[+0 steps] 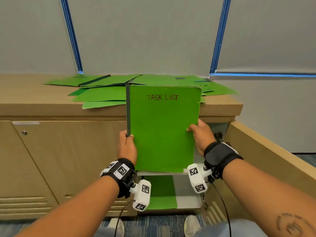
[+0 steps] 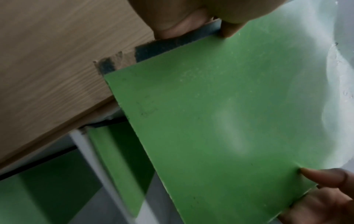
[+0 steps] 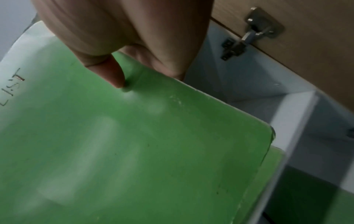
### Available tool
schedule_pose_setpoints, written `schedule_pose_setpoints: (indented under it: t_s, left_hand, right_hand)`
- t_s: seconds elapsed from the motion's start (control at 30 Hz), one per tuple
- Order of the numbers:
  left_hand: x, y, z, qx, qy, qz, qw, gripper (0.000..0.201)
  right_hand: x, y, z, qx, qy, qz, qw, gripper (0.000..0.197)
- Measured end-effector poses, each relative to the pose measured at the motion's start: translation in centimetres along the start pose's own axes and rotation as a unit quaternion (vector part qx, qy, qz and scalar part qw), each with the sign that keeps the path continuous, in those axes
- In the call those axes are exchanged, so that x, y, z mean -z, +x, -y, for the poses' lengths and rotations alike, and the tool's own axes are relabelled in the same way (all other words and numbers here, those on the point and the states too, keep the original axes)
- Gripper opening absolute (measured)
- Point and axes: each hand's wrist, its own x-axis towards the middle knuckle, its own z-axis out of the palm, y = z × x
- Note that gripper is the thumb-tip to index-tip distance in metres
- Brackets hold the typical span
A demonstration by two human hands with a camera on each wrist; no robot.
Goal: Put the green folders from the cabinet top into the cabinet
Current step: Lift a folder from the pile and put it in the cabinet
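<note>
Two hands (image 1: 127,147) pinch one green folder (image 1: 163,127).

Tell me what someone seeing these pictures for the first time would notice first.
First, the bright green folder marked TASK LIST, held upright at the centre in front of the open cabinet, the left hand pinching its dark spine edge and the right hand its opposite edge. Next, the loose pile of green folders spread over the wooden cabinet top behind it. Lower down, another green folder already lies on a shelf inside.
</note>
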Motion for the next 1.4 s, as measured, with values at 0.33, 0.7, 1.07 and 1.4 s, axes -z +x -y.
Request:
schedule_pose_setpoints:
  t_s: [0.33, 0.7, 1.07, 1.4]
  left_hand:
    - [-3.4, -3.9, 11.6, 0.064, 0.076, 0.043, 0.994, 0.007]
    - [-8.8, 1.2, 17.0, 0.033, 0.303, 0.162, 0.939, 0.08]
    - [-11.0, 5.4, 20.5, -0.106, 0.571, 0.5, 0.642, 0.114]
    - [-11.1, 7.7, 19.6, -0.075, 0.612, 0.488, 0.618, 0.098]
  right_hand:
    - [2.0, 2.0, -14.4, -0.129, -0.065, -0.003, 0.99, 0.026]
    - [0.9, 12.2, -23.5, -0.177, -0.13, -0.019, 0.975, 0.033]
    - [-0.9, 19.2, -29.0, -0.21, -0.208, 0.051, 0.954, 0.024]
    - [-3.0, 19.0, -26.1, -0.213, -0.325, 0.081, 0.918, 0.044]
